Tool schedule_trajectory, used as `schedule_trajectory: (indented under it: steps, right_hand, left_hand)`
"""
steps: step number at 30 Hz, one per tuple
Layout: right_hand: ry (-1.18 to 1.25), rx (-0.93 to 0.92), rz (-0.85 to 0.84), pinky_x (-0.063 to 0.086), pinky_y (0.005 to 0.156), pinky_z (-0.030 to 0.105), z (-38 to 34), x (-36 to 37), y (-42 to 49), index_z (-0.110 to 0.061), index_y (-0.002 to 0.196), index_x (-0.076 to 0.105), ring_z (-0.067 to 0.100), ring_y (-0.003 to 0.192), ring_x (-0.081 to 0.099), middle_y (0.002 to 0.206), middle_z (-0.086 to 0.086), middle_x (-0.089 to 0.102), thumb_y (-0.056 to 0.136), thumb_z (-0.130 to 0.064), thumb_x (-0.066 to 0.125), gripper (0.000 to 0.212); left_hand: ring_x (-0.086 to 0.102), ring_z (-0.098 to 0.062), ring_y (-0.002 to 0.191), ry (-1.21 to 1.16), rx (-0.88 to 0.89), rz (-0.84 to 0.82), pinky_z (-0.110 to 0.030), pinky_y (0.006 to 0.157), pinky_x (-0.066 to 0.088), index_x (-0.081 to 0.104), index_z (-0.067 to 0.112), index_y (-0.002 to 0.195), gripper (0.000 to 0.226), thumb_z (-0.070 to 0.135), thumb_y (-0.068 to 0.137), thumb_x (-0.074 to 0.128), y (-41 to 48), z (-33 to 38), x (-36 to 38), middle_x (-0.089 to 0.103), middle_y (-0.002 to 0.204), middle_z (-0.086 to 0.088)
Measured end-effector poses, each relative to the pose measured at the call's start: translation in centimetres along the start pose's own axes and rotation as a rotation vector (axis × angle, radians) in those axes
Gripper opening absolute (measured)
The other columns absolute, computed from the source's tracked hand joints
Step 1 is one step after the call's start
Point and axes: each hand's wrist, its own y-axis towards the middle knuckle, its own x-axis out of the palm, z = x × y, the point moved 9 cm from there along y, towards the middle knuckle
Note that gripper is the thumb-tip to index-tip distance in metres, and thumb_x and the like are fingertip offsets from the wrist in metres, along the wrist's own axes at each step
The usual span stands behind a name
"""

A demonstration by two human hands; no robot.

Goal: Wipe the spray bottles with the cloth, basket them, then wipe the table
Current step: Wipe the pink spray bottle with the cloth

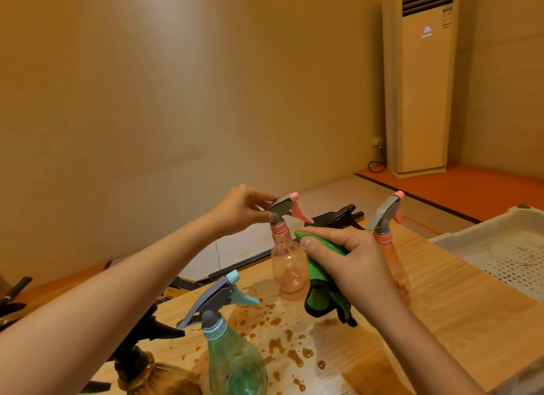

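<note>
My left hand (245, 210) pinches the grey trigger head of a pink spray bottle (288, 265) that stands upright on the wooden table (459, 312). My right hand (350, 262) grips a green cloth (322, 288) and presses it against that bottle's right side. A second pink bottle (391, 247) stands just behind my right hand, partly hidden by it. A teal bottle (232, 356) stands near the front. At the lower left is an amber bottle with a black head (141, 362). A black spray head (338, 216) shows at the back.
A white perforated basket (497, 253) sits at the table's right end. Brown liquid drops and a wet smear (288, 347) cover the table's middle. A tall air conditioner (421, 79) stands in the far corner.
</note>
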Motion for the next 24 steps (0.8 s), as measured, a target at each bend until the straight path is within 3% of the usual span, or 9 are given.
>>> schedule_trajectory:
  steps: [6,11,13,16,20,24]
  right_hand:
    - [0.001,-0.078,0.045,0.054,0.069,0.012,-3.4,-0.6,0.0,-0.024,0.107,0.081,-0.002,0.090,0.072,0.095,-0.017,0.079,0.090,-0.018,0.076,0.019]
    - [-0.067,-0.219,0.087,0.048,0.082,0.003,-8.7,-1.2,-0.8,-0.028,0.104,0.081,-0.008,0.099,0.069,0.097,-0.020,0.078,0.089,-0.019,0.076,0.019]
    - [-0.058,-0.266,0.101,0.054,0.084,0.012,-10.8,-1.4,-1.3,-0.030,0.103,0.081,-0.006,0.098,0.070,0.097,-0.021,0.078,0.088,-0.020,0.076,0.019]
    - [-0.047,-0.316,0.130,0.057,0.080,0.016,-13.2,-1.8,-2.4,-0.034,0.101,0.080,-0.002,0.095,0.072,0.096,-0.021,0.078,0.087,-0.021,0.075,0.019]
    - [-0.050,-0.325,0.103,0.057,0.068,0.014,-14.8,-1.1,-4.3,-0.030,0.100,0.080,0.000,0.090,0.074,0.093,-0.018,0.079,0.086,-0.022,0.074,0.018]
    - [-0.051,-0.260,0.040,0.054,0.053,0.014,-14.2,0.7,-5.7,-0.031,0.094,0.081,0.004,0.078,0.075,0.087,-0.016,0.079,0.083,-0.019,0.075,0.018]
  left_hand:
    - [0.074,-0.030,0.099,-0.328,0.093,0.208,-0.048,0.085,0.059,0.064,0.023,0.134,0.045,0.007,0.093,0.073,-3.1,3.6,-3.7,0.080,0.105,-0.002]
    - [0.077,-0.025,0.097,-0.539,0.206,0.307,-0.043,0.087,0.063,0.065,0.022,0.131,0.040,0.009,0.094,0.069,-6.2,7.7,-6.0,0.081,0.103,-0.006]
    - [0.077,-0.029,0.097,-0.629,0.251,0.325,-0.046,0.087,0.063,0.068,0.017,0.128,0.037,0.012,0.091,0.067,-7.5,9.2,-6.4,0.080,0.103,-0.010]
    - [0.077,-0.026,0.091,-0.776,0.287,0.357,-0.037,0.079,0.064,0.071,0.017,0.121,0.031,0.007,0.092,0.064,-9.7,10.8,-6.0,0.080,0.101,-0.011]
    - [0.077,-0.023,0.085,-0.894,0.241,0.440,-0.030,0.071,0.063,0.074,0.025,0.116,0.030,0.019,0.089,0.064,-13.2,10.8,-4.2,0.079,0.096,-0.009]
    - [0.077,-0.034,0.094,-1.014,0.124,0.494,-0.037,0.070,0.065,0.076,0.026,0.119,0.032,0.027,0.090,0.061,-16.0,8.6,-1.7,0.079,0.103,-0.010]
